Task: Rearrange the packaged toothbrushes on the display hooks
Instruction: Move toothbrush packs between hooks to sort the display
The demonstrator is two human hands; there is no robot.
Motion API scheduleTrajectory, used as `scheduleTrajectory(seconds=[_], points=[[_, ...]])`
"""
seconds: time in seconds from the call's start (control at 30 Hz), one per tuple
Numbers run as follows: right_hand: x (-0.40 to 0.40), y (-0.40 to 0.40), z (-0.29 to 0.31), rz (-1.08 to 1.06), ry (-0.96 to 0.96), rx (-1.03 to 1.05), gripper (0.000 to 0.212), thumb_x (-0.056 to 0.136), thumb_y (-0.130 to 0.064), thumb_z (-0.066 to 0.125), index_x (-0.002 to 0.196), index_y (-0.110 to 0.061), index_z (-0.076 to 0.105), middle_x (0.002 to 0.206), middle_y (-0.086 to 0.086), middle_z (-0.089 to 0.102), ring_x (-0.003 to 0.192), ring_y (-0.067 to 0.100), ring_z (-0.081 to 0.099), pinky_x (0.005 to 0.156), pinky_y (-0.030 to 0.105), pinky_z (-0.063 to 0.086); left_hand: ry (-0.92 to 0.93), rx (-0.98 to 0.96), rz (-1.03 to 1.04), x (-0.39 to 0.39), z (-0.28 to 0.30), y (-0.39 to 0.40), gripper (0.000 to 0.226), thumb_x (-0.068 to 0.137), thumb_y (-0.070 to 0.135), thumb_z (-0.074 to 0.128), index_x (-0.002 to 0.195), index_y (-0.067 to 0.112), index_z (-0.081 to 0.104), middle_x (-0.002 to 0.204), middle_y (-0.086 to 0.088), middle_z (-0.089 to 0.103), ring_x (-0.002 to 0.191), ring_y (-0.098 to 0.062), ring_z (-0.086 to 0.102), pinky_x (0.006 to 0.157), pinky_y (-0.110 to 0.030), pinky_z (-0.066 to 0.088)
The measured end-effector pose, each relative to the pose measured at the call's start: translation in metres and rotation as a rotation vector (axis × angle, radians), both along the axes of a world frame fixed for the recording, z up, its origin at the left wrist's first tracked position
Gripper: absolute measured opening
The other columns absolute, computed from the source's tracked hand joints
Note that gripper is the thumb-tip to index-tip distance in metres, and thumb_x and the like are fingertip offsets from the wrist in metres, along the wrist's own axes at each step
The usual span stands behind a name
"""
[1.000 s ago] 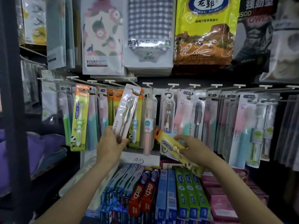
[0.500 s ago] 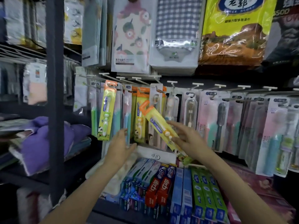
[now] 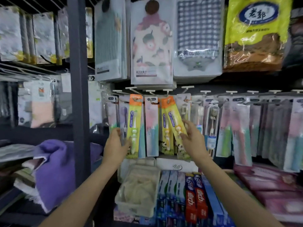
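Hanging now: right hand (image 3: pixel 193 141) pinches the yellow toothbrush pack (image 3: pixel 174 122), its orange top at the hook (image 3: pixel 167 91) at twelve o'clock. Left hand (image 3: pixel 117 145) grips a hanging pack (image 3: pixel 133 126). Next, I'd judge, thread the hole.

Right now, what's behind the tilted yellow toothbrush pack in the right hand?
Behind the tilted yellow toothbrush pack in the right hand hangs a matching upright yellow pack; its right side and anything deeper on that hook are covered.
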State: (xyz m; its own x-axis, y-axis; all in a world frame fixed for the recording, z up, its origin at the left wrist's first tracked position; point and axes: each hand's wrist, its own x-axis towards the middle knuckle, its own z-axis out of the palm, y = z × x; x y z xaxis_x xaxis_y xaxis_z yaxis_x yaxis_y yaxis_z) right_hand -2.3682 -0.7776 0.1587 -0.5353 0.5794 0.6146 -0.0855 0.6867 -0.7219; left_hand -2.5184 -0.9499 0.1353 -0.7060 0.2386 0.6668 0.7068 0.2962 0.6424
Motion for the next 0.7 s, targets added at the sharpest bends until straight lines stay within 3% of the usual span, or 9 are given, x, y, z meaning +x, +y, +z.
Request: scheduleTrajectory(seconds=[0.1,0.2,0.3,0.4,0.53,0.6,0.7], points=[[-0.003,-0.003,-0.005,-0.021,0.013,-0.056,0.045,0.094,-0.003,0.048,0.135,-0.021,0.041,0.122,0.013,0.055,0.105,0.026,0.056,0.074,0.034,0.049,-0.074,0.014,-0.154,0.002,0.000,0.014,0.039,0.085,0.013,0.064,0.116,0.008,0.041,0.102,-0.001,0.051,0.093,-0.019,0.055,0.069,-0.020,0.040],[-0.007,-0.004,-0.009,-0.034,0.021,-0.051,0.039,0.094,-0.005,0.049,0.131,-0.018,0.042,0.110,0.004,0.056,0.092,0.018,0.055,0.063,0.019,0.045,-0.132,0.056,-0.186,0.001,-0.004,0.025,0.051,0.087,0.012,0.061,0.131,0.007,0.035,0.112,0.000,0.049,0.104,-0.020,0.054,0.085,-0.029,0.044],[-0.011,-0.001,-0.014,-0.082,-0.014,-0.054,0.033,0.095,-0.008,0.049,0.127,-0.013,0.044,0.100,-0.001,0.050,0.088,0.014,0.050,0.075,0.028,0.047,-0.137,0.072,-0.123,-0.004,-0.007,0.024,0.041,0.090,0.008,0.055,0.128,0.006,0.041,0.110,-0.004,0.054,0.106,-0.026,0.056,0.081,-0.030,0.042],[-0.017,0.001,-0.022,-0.175,-0.082,0.003,0.035,0.092,-0.009,0.053,0.125,-0.011,0.043,0.101,0.002,0.056,0.086,0.015,0.053,0.069,0.026,0.045,-0.112,0.050,-0.066,-0.014,-0.006,0.012,0.027,0.089,0.006,0.053,0.116,0.007,0.048,0.095,-0.007,0.059,0.087,-0.028,0.058,0.065,-0.027,0.035],[-0.027,-0.015,-0.023,-0.349,0.040,0.284,0.031,0.091,-0.007,0.054,0.121,-0.005,0.047,0.116,0.008,0.045,0.098,0.015,0.045,0.081,0.018,0.036,-0.053,0.040,-0.023,-0.031,0.001,-0.008,0.026,0.087,0.003,0.055,0.113,0.004,0.053,0.100,-0.015,0.064,0.089,-0.030,0.058,0.066,-0.027,0.035],[-0.040,-0.032,-0.016,-0.246,0.068,0.393,0.028,0.091,-0.003,0.052,0.118,-0.006,0.050,0.114,0.005,0.045,0.100,0.017,0.049,0.084,0.022,0.041,-0.026,0.032,-0.038,-0.035,0.004,-0.014,0.027,0.087,0.002,0.056,0.113,0.004,0.054,0.099,-0.013,0.064,0.088,-0.027,0.058,0.066,-0.025,0.034],[-0.072,-0.053,-0.013,0.000,-0.099,0.424,0.031,0.091,-0.004,0.052,0.122,-0.005,0.050,0.115,0.007,0.049,0.105,0.019,0.051,0.092,0.029,0.045,0.010,0.018,-0.047,-0.038,0.006,-0.019,0.029,0.086,0.003,0.057,0.115,0.004,0.055,0.099,-0.012,0.064,0.092,-0.028,0.059,0.064,-0.022,0.031]])
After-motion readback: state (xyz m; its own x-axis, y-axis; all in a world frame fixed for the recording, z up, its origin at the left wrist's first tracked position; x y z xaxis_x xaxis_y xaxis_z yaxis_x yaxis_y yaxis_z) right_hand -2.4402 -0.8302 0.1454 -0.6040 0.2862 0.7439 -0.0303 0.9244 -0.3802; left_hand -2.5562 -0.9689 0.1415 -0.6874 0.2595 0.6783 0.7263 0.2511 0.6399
